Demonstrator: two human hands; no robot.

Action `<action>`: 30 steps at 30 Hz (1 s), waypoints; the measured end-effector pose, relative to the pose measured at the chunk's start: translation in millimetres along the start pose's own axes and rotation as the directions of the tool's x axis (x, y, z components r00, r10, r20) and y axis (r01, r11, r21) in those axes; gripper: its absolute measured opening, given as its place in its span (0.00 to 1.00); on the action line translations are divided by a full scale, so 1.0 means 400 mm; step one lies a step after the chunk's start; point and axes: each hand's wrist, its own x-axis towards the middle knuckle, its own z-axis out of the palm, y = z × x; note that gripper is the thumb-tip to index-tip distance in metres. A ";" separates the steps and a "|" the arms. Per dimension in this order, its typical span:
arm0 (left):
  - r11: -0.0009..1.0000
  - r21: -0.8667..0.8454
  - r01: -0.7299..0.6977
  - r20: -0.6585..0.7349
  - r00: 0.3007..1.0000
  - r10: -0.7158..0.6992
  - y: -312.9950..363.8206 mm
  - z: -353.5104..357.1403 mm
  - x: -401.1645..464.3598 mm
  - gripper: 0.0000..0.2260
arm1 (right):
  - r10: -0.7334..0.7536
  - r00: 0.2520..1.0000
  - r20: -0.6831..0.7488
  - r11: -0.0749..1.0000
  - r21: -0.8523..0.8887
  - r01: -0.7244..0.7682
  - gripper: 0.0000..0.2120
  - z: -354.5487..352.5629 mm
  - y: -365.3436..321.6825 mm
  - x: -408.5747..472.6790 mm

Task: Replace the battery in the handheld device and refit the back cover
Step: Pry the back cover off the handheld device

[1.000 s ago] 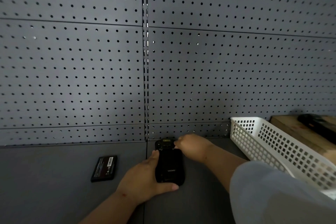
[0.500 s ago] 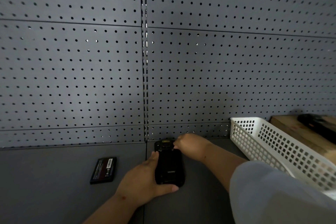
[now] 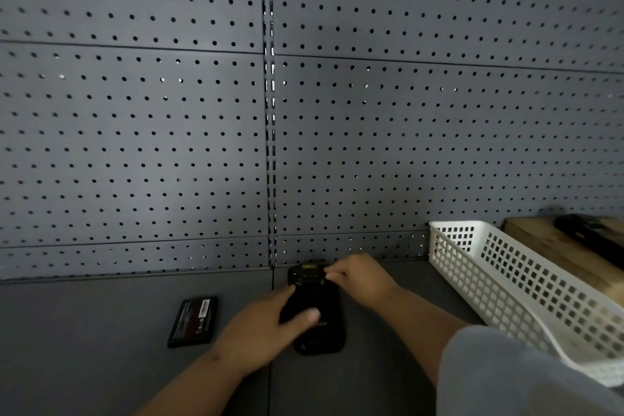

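A black handheld device lies face down on the grey bench, its black back cover on it. My left hand rests on the device from the left, thumb pressed flat across the cover's middle. My right hand is at the device's far right corner, fingertips pinched against the top edge near a small yellow label. A loose black battery with a red and white label lies flat on the bench to the left, apart from both hands.
A white perforated plastic basket stands at the right. Behind it is a wooden block with a dark object on top. A grey pegboard wall rises right behind the device.
My left thumb has moved from the device's lower edge up onto the middle of the back cover. My right hand stays at the top corner. The battery has not moved.
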 end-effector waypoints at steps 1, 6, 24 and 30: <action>1.000 -0.018 0.003 -0.036 0.999 -0.003 -0.011 -0.010 0.017 0.28 | 0.021 0.999 -0.029 0.998 0.052 -0.019 0.14 0.006 0.004 -0.006; 0.969 0.232 -0.086 -0.039 0.994 0.098 -0.046 -0.038 0.118 0.16 | 0.049 0.998 -0.050 0.992 0.122 -0.042 0.15 0.028 0.019 -0.012; 0.794 0.490 -0.360 0.230 0.932 0.281 -0.095 -0.070 0.218 0.14 | 0.018 1.000 0.002 0.999 0.037 -0.018 0.15 0.013 0.015 -0.008; 0.755 0.539 -0.374 0.204 0.927 0.314 -0.102 -0.066 0.228 0.15 | 0.001 0.999 0.045 0.999 -0.046 0.001 0.16 0.004 0.009 0.002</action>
